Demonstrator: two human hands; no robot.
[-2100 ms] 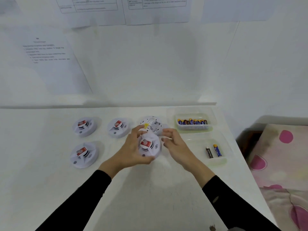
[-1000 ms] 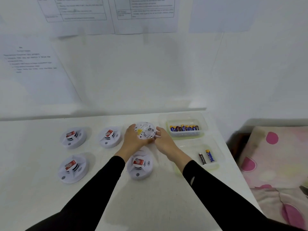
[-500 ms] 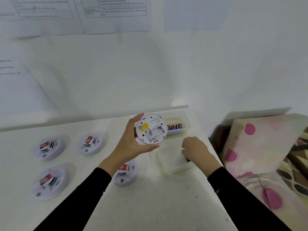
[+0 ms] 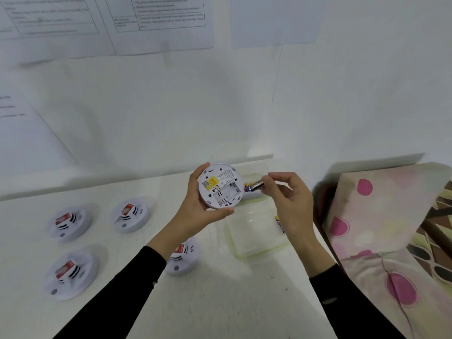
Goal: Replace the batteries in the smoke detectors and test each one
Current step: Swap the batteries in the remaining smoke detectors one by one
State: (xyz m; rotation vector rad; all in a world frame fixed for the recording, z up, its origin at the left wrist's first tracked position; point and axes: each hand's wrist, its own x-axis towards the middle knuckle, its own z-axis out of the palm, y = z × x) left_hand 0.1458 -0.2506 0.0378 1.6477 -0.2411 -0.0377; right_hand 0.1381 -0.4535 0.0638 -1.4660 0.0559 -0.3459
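Battery (image 4: 256,185) pinched in our right hand (image 4: 291,204), just right of detector (image 4: 220,189), long axis pointing left at its open bay; left hand (image 4: 195,216) grips detector rim.

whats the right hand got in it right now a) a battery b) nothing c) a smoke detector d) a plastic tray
a: the right hand pinches a battery in its fingertips, just beside the smoke detector that the left hand holds with its back side towards the camera.
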